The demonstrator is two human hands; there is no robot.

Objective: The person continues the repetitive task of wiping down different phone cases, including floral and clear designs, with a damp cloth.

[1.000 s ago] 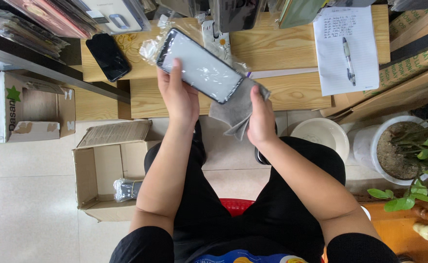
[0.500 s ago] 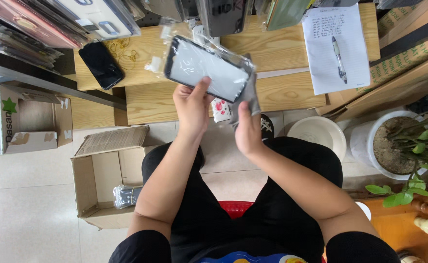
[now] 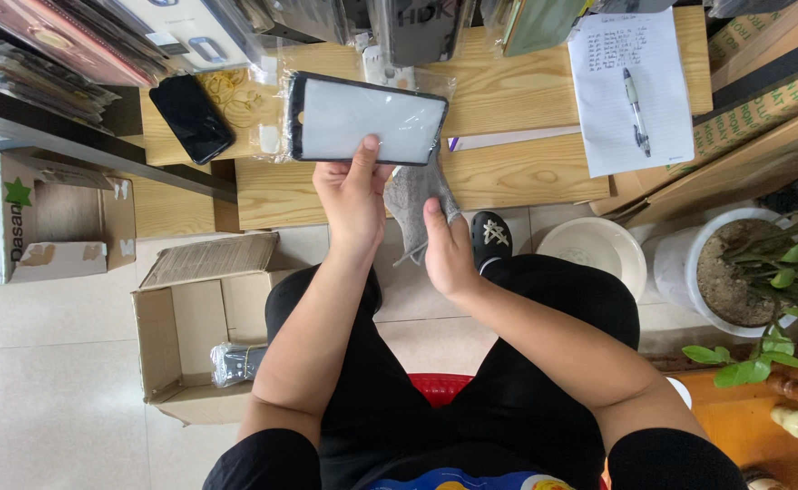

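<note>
My left hand (image 3: 352, 192) grips the lower edge of a black-framed phone glass panel (image 3: 367, 118), holding it flat and level over the wooden table (image 3: 526, 168). My right hand (image 3: 448, 252) pinches a grey cloth (image 3: 414, 195) just below the panel's right end. The cloth hangs between the two hands and touches the panel's underside. A clear plastic sleeve (image 3: 270, 122) sticks out behind the panel's left side.
A black phone (image 3: 191, 118) lies on the table's left part. A written paper sheet (image 3: 630, 86) with a pen (image 3: 636, 111) lies at right. An open cardboard box (image 3: 195, 331) stands on the floor at left, a white bowl (image 3: 593, 255) and potted plant (image 3: 744, 272) at right.
The panel has turned from tilted to level and shifted slightly left. My right hand has dropped from the panel's edge to below it, with the cloth now bunched in its fingers.
</note>
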